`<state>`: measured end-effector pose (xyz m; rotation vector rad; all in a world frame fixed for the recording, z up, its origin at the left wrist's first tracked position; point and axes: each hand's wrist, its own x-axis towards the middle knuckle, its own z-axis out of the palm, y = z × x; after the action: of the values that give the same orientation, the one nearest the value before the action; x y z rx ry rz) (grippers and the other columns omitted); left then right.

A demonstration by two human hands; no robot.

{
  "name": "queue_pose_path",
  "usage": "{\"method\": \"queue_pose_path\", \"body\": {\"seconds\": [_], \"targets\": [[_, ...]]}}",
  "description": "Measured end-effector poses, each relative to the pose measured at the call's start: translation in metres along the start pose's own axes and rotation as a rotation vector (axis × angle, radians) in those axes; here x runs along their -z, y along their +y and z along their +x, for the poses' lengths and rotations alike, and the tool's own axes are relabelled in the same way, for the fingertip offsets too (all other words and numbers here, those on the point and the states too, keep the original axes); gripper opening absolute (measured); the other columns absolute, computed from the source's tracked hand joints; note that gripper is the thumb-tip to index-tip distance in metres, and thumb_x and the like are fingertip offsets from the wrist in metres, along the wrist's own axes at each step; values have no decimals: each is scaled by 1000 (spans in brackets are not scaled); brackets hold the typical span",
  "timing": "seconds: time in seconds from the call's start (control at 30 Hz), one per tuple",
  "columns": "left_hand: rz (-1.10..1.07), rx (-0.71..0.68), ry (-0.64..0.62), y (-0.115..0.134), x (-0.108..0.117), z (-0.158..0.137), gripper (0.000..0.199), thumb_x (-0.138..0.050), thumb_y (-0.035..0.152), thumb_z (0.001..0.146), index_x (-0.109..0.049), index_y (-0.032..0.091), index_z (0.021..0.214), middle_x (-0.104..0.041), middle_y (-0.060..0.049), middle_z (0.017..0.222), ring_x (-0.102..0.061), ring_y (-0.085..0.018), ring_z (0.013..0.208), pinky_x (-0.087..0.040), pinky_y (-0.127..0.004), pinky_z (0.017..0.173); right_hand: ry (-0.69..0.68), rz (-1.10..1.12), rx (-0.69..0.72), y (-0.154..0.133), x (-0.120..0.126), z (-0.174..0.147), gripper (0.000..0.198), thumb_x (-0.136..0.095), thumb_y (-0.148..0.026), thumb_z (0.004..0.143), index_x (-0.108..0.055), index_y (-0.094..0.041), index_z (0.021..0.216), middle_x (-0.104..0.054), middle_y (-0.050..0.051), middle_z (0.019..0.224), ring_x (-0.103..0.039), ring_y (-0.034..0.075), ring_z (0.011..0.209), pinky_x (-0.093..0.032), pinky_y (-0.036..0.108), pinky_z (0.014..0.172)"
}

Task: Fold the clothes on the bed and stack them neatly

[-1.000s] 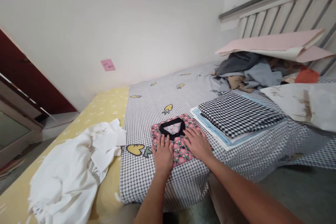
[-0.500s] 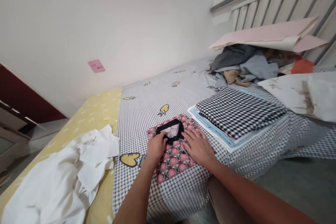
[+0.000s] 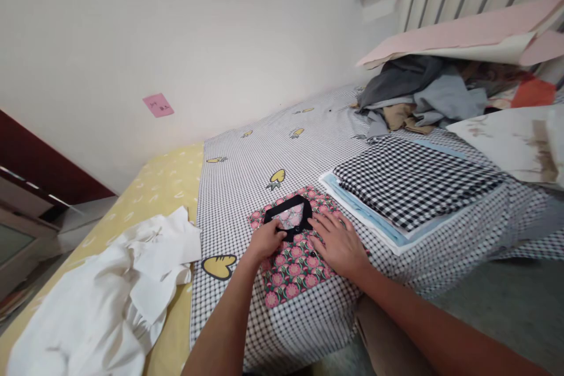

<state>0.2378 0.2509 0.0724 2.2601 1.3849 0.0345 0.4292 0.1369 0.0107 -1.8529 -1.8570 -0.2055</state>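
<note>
A folded pink floral shirt (image 3: 293,273) with a black collar lies flat on the checked bedsheet (image 3: 247,182), its neck opening facing up. My left hand (image 3: 265,242) is at the left side of the collar, thumb and fingers closed on its edge; some fingertips are hidden. My right hand (image 3: 338,244) rests flat on the shirt's right side, fingers stretched out and touching the collar's right edge. To the right of it sits a stack of folded clothes with a black-and-white checked garment (image 3: 418,182) on top.
A crumpled white garment (image 3: 106,288) lies at left on the yellow sheet (image 3: 163,179). At the back right are a heap of grey clothes (image 3: 449,94), a pink sheet (image 3: 462,38) and a stained white piece (image 3: 506,135). A pink note (image 3: 157,105) is on the wall.
The view has shifted slightly, so the stack and heap appear further right. Both hands stay at the shirt's collar with almost the same pose.
</note>
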Motion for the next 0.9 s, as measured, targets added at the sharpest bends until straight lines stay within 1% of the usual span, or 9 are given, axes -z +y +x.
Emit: {"method": "queue_pose_path", "body": {"seconds": [0.1,0.23,0.33,0.43,0.57,0.63,0.7,0.8,0.9], "targets": [[-90,19,-54,-5,-2,2,16,-52,28,90,-64,23,100,-66,1,72,-60,-16,70,-45,-26,67,11,7,1,0,0,0,43,-46,-39,102,-63,-24,139,-60,7,147,-45,29,142,-27,53,119],[-204,22,-139,-10,-2,5,15,-52,28,87,-64,21,93,-59,4,64,-52,-14,59,-40,-25,57,17,0,0,0,0,0,43,-47,-39,101,-63,-24,139,-60,7,147,-45,29,142,-28,54,119],[-265,11,-160,-11,-3,8,16,-58,33,84,-66,20,85,-58,4,65,-51,-14,62,-40,-26,60,12,-10,1,0,0,0,43,-47,-39,101,-62,-24,139,-60,7,147,-45,29,143,-28,54,119],[-296,20,-152,-13,-5,9,24,-63,42,82,-67,19,81,-62,2,70,-53,-15,67,-44,-27,65,2,-5,0,0,1,1,43,-45,-39,102,-62,-25,139,-60,7,148,-45,29,143,-28,53,119],[-274,77,-87,-11,-11,9,36,-67,54,79,-71,19,88,-69,-1,77,-60,-18,74,-47,-29,70,-2,-2,0,0,1,1,44,-45,-40,102,-62,-24,140,-60,6,148,-45,29,143,-28,53,119],[-233,128,-36,-6,-15,8,39,-68,56,78,-73,20,92,-72,-2,78,-63,-20,79,-48,-31,74,-7,-7,-1,0,2,1,44,-46,-40,102,-61,-24,140,-60,7,148,-45,28,143,-28,52,119],[-177,190,24,3,-19,6,38,-66,56,80,-73,22,95,-75,-4,82,-67,-24,87,-48,-34,82,-14,-6,-1,-1,2,0,44,-46,-41,102,-61,-24,140,-59,7,148,-45,28,143,-27,52,120],[-80,278,115,19,-25,2,35,-62,54,83,-74,24,96,-79,-8,96,-68,-32,104,-43,-47,97,-19,9,-1,-1,3,0,45,-44,-42,103,-61,-24,141,-59,6,148,-45,29,143,-26,52,120],[-10,298,166,30,-29,-4,34,-54,51,89,-75,26,93,-80,-8,103,-68,-33,107,-35,-55,105,-12,19,0,-2,5,1,45,-44,-42,103,-61,-25,141,-60,7,148,-45,29,142,-27,53,120]]}}
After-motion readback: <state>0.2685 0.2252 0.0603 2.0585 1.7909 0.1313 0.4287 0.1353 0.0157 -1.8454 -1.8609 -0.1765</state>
